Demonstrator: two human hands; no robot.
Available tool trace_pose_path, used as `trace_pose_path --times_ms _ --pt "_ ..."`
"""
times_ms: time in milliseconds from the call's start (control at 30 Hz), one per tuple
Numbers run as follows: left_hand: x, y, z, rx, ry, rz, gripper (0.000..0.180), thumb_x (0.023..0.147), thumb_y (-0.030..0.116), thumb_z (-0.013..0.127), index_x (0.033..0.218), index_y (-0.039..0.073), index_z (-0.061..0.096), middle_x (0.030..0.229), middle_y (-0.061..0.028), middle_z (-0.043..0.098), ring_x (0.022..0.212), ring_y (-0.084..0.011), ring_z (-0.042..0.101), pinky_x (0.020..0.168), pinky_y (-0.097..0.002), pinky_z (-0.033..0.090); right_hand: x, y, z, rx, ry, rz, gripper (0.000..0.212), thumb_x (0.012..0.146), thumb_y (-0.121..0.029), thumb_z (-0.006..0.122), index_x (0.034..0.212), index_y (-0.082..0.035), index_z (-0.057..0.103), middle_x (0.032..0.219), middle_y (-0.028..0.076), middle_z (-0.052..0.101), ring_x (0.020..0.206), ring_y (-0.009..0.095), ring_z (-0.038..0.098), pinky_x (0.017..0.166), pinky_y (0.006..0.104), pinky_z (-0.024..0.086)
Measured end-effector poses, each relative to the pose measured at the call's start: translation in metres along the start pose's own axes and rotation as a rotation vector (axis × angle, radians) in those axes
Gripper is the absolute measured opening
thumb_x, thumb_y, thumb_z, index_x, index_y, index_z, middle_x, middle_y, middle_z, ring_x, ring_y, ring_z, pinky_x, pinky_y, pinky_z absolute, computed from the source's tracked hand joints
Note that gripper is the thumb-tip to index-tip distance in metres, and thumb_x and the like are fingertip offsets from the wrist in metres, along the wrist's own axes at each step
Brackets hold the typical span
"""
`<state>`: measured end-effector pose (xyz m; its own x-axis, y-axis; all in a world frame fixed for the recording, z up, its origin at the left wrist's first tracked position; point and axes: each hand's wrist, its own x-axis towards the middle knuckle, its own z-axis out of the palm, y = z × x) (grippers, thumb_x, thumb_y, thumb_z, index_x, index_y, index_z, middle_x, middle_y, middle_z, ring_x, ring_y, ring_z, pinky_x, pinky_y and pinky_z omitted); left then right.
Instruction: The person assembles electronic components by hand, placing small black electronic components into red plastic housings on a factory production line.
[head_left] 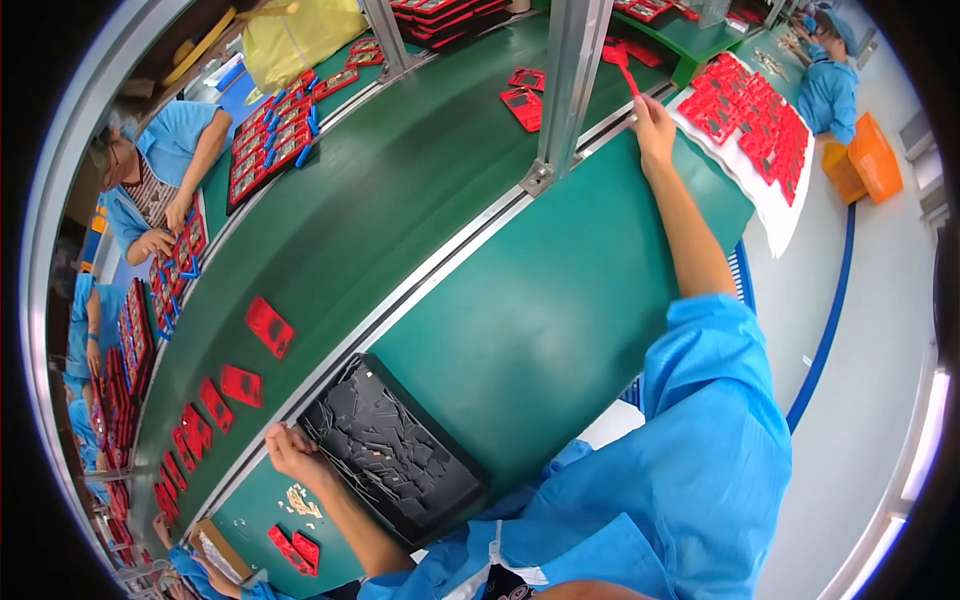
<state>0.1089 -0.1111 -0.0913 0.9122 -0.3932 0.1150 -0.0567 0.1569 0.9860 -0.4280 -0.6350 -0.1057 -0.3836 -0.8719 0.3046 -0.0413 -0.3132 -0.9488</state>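
My right hand (655,132) stretches to the far edge of the green table, its fingers closed on the end of a red plastic piece (628,75). That piece points away over the belt, partly blurred. My left hand (291,450) is closed, fingers curled together, beside the near left corner of a black tray (455,468). Whatever its fingers pinch, if anything, is too small to make out. Many thin dark grey strips (375,425) lie jumbled in the tray. Near my left forearm are small beige pieces (302,503) and red plastic frames (295,550).
A green conveyor belt (400,200) curves past the table, carrying red frames (270,326). A metal post (572,90) rises from its rail. Red pieces (750,120) cover a white sheet at the right. Across the belt, a co-worker (165,175) handles red frames; an orange crate (875,160) stands beyond.
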Motion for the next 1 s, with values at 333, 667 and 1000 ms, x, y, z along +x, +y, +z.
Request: trace_pose_path --times_ms 333,667,1000 --pt "-0.020 0.087 0.013 0.084 -0.553 -0.055 0.091 0.109 0.061 0.015 0.082 -0.005 0.071 0.071 -0.0135 0.070 0.053 -0.0175 0.062 0.053 -0.0289 0.047 -0.255 -0.175 -0.025 0.104 -0.772 -0.284 0.043 0.092 -0.023 0.076 0.123 0.004 0.065 0.139 0.020 0.060 0.118 0.030 0.062 0.096 0.0423 0.052" --pt "-0.012 0.101 0.005 -0.085 -1.044 -0.454 0.034 0.102 0.020 0.060 0.125 -0.006 0.061 0.090 -0.0184 0.075 0.057 -0.0229 0.071 0.044 -0.0273 0.053 -0.384 -0.262 0.149 0.043 -1.447 -0.623 0.048 0.085 -0.012 0.079 0.130 -0.007 0.063 0.145 0.014 0.058 0.109 0.033 0.065 0.084 0.0417 0.055" --pt "0.000 0.079 -0.023 -0.254 -0.356 -0.274 0.046 0.111 0.035 0.044 0.128 -0.004 0.060 0.105 -0.0197 0.074 0.074 -0.0213 0.071 0.060 -0.0292 0.054 -0.434 -0.229 0.207 -0.337 -1.509 -0.990 0.022 0.080 -0.006 0.078 0.101 -0.002 0.074 0.090 0.007 0.059 0.080 0.025 0.063 0.066 0.0397 0.052"
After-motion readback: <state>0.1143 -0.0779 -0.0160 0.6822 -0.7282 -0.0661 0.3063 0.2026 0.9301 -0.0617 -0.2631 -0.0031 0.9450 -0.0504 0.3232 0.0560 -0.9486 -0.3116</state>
